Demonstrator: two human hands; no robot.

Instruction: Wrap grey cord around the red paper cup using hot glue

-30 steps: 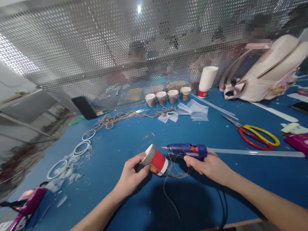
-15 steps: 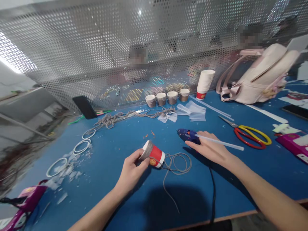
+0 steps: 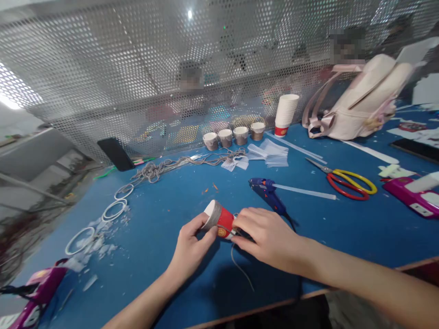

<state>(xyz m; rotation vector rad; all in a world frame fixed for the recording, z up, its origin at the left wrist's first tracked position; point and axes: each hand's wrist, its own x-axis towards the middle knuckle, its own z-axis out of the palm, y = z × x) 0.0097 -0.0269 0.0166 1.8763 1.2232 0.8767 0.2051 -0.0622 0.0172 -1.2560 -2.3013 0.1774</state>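
A red-and-white paper cup (image 3: 227,218) lies tilted in my left hand (image 3: 194,242), gripped at its rim end between thumb and fingers. Grey cord is wrapped around the cup near the rim. My right hand (image 3: 269,235) is at the cup's base, fingers and thumb pinched together on the grey cord (image 3: 243,269), whose loose end trails over the table below. The coil of cord is mostly hidden behind that hand. Beyond it, a blue glue gun (image 3: 269,194) lies on the table with a clear glue stick (image 3: 305,191) sticking out of its back.
Scissors (image 3: 346,183) with red and yellow handles lie right. Several cord-wrapped cups (image 3: 225,138) and a stack of paper cups (image 3: 286,112) stand along the perforated metal screen (image 3: 137,91). A backpack (image 3: 360,105), a phone (image 3: 115,154), white rings (image 3: 115,210) and tangled cord (image 3: 151,171) surround the workspace.
My right hand has let go of the glue gun, leaving it on the table, and moved left to the cord at the cup's base. My left hand still holds the cup.
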